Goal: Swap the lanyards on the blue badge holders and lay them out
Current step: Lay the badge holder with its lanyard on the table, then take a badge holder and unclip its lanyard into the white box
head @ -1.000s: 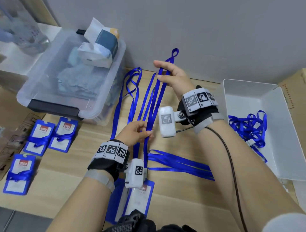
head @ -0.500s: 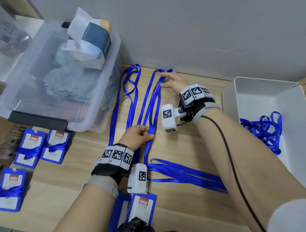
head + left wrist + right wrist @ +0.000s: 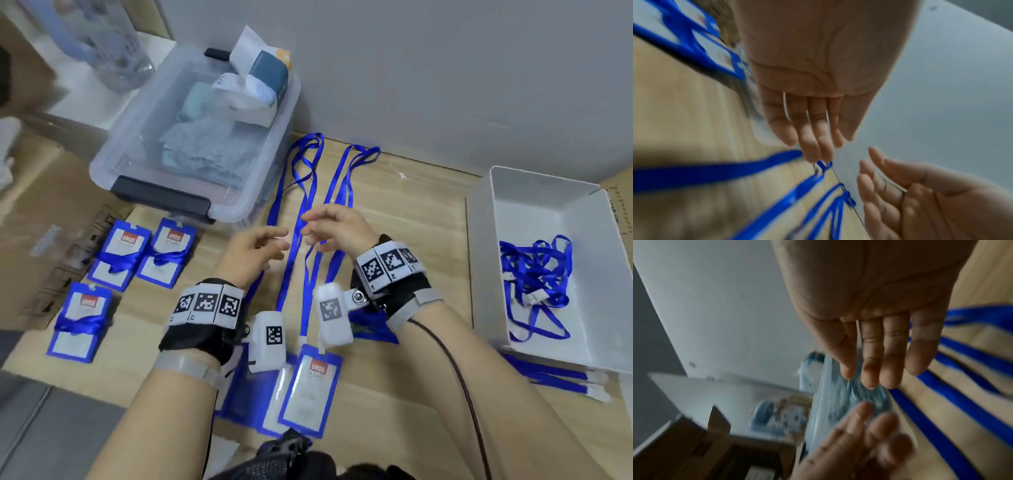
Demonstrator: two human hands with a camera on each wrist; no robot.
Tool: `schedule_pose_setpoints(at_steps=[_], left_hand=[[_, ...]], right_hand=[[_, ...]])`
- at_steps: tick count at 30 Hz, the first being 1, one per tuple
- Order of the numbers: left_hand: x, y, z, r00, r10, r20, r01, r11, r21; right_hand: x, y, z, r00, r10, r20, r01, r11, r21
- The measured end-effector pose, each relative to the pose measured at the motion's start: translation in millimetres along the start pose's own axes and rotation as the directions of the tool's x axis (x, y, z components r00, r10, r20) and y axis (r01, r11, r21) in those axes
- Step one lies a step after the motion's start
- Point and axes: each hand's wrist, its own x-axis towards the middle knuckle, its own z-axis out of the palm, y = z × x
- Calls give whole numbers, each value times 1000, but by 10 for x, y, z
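Two blue lanyards (image 3: 310,192) lie stretched lengthwise on the wooden table (image 3: 411,219), running back to the wall. One leads down to a blue badge holder (image 3: 308,387) at the near edge, beside a second holder (image 3: 239,387) half hidden under my left wrist. My left hand (image 3: 263,246) and right hand (image 3: 325,222) hover just above the straps, facing each other, fingers relaxed and holding nothing. In the left wrist view my left hand (image 3: 818,129) shows straight fingers over the lanyards (image 3: 715,172). The right wrist view shows my right hand (image 3: 879,353) empty too.
Three wrapped badge holders (image 3: 126,253) lie at the left. A clear lidded bin (image 3: 191,137) stands at the back left. A white tray (image 3: 486,260) at the right holds tangled lanyards (image 3: 534,274). More folded lanyards (image 3: 555,377) lie by its near side.
Both hands have let go of the lanyard, which now lies flat on the table. My right hand has drawn back from the wall end toward my left hand.
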Motion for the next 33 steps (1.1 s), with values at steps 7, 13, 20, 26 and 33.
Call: schedule_pose_setpoints(at_steps=[7,13,20,26,33], left_hand=[[-328,-577,-1100,931,3,-365,33,995,94],[1,-795,-1525,961,10,-275,79,947,312],[242,-815,-1544,988,-46,-148,87,954,288],[-5,-641,-1501,993,4,-117,14,988,155],[-433,-434,-1079,978,-112,174,143,974,-174]], right_hand=[[240,280,1412,973,141,182,-139,990,-26],[535,228,1856,950,236,206,-240,971,-7],[681,347,1925,942,251,221,-294,938,187],[409,334,1686,962,195,190,-242,931,273],[-138,381,1244,995,72,68,-89,950,298]])
